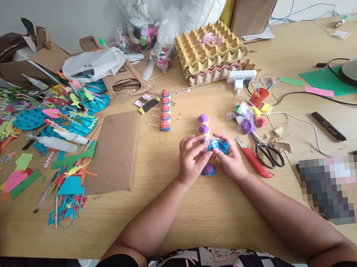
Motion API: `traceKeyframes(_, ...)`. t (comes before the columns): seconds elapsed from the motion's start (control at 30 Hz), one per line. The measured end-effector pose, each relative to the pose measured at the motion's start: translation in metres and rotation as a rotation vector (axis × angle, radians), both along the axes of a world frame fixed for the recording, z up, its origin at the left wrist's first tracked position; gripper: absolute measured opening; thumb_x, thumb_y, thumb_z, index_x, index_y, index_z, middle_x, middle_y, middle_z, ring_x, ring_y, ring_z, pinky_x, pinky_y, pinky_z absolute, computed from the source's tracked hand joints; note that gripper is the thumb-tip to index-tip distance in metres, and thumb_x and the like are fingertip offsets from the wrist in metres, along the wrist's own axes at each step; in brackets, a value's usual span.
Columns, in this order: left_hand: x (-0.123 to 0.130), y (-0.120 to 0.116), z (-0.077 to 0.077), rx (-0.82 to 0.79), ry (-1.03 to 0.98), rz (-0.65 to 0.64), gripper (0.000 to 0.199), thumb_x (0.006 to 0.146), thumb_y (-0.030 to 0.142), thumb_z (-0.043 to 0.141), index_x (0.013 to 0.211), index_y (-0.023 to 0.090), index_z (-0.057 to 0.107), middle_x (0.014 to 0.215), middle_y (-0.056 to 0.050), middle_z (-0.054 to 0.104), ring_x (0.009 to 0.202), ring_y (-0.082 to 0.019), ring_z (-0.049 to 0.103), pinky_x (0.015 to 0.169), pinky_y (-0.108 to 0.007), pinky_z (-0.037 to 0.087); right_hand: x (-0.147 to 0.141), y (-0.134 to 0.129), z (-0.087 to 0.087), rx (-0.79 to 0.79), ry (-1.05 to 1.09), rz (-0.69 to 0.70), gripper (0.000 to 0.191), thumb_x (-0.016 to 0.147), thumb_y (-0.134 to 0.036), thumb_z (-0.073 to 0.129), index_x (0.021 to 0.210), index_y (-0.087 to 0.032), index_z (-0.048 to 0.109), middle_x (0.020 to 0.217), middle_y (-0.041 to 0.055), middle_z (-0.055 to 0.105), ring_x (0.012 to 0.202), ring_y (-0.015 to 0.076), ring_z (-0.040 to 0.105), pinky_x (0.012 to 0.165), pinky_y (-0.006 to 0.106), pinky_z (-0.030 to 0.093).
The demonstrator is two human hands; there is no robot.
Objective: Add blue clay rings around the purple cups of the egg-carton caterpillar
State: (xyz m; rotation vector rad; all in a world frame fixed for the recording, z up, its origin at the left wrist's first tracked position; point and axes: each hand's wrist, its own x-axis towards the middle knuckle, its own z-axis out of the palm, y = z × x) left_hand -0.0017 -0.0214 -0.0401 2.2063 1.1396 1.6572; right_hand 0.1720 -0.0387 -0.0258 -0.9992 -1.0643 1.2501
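Observation:
Between my hands is a packet of blue modelling clay [218, 146] in thin clear plastic. My left hand [190, 157] pinches the plastic at its left side, fingers bent and thumb pressed in. With fingers and thumb closed on it, my right hand [232, 158] grips the blue lump from the right. Under and behind the hands lies an egg-carton strip [202, 120] with purple-topped bumps, yellow lower down; its near bump shows blue at the base. My hands hide its middle. Further back stands a finished-looking red, blue and yellow strip [164, 111] with pins sticking out of its sides.
Right of my hands lie a red-handled knife [254, 161], black scissors [268, 151] and several bagged clay lumps [247, 122]. A cardboard sheet [113, 151] and paper scraps [72, 187] lie to the left. Stacked egg trays [209, 47] stand behind, near a power strip [241, 75].

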Motion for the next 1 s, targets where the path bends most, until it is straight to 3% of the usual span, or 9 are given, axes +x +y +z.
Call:
traceKeyframes(0.13,-0.0015,-0.0016,0.0027,-0.001,0.013,0.005,0.028,0.107,0.041,0.075,0.131,0.03,0.081,0.135,-0.009,0.08,0.134,-0.026,0.066,0.121,-0.05,0.056,0.0004,0.0012,-0.0017,-0.05,0.058,0.011,0.065,0.082,-0.062,0.095,0.136,-0.031,0.075,0.104,0.001,0.074,0.071,0.0133,0.058,0.069,0.032,0.057)
traceKeyframes(0.27,-0.0017,-0.0018,0.0054,0.025,-0.009,0.027,0.023,0.106,0.038,0.077,0.125,0.029,0.082,0.131,-0.009,0.08,0.132,-0.025,0.067,0.119,-0.048,0.058,0.002,0.0024,-0.0043,-0.078,0.12,0.047,0.069,0.08,-0.062,0.097,0.137,-0.029,0.075,0.101,0.0007,0.075,0.071,0.0139,0.061,0.068,0.031,0.058)
traceKeyframes(0.43,-0.0027,-0.0015,0.005,0.002,-0.057,0.037,0.015,0.105,0.038,0.078,0.114,0.027,0.083,0.123,-0.008,0.081,0.129,-0.025,0.068,0.117,-0.049,0.059,0.0029,0.0009,-0.0019,-0.007,0.045,0.061,0.077,0.071,-0.051,0.106,0.138,-0.031,0.073,0.133,0.0067,0.078,0.108,0.0226,0.076,0.1,0.04,0.065)
traceKeyframes(0.57,-0.0042,-0.0011,0.0026,-0.072,-0.044,0.081,0.02,0.107,0.045,0.075,0.109,0.027,0.084,0.119,-0.009,0.081,0.127,-0.026,0.069,0.118,-0.052,0.059,0.0015,-0.0015,0.0006,-0.013,-0.034,0.012,0.067,0.077,-0.055,0.101,0.133,-0.03,0.075,0.13,0.0083,0.081,0.115,0.0268,0.077,0.108,0.047,0.065)
traceKeyframes(0.73,-0.0019,-0.0015,0.0023,-0.039,-0.069,0.074,0.02,0.106,0.045,0.076,0.1,0.026,0.08,0.113,-0.006,0.08,0.124,-0.024,0.068,0.116,-0.049,0.058,0.0011,-0.0033,0.0013,-0.011,-0.052,-0.021,0.059,0.08,-0.058,0.099,0.127,-0.028,0.078,0.13,0.0093,0.083,0.117,0.0286,0.079,0.114,0.05,0.063)
traceKeyframes(1.0,0.0016,-0.0038,0.0062,0.027,-0.063,0.1,0.015,0.105,0.039,0.078,0.099,0.025,0.078,0.113,-0.006,0.08,0.122,-0.022,0.069,0.114,-0.047,0.058,0.0031,-0.0012,-0.0063,-0.016,-0.038,-0.005,0.053,0.083,-0.061,0.096,0.12,-0.028,0.079,0.122,0.0068,0.082,0.102,0.0228,0.076,0.101,0.044,0.065)
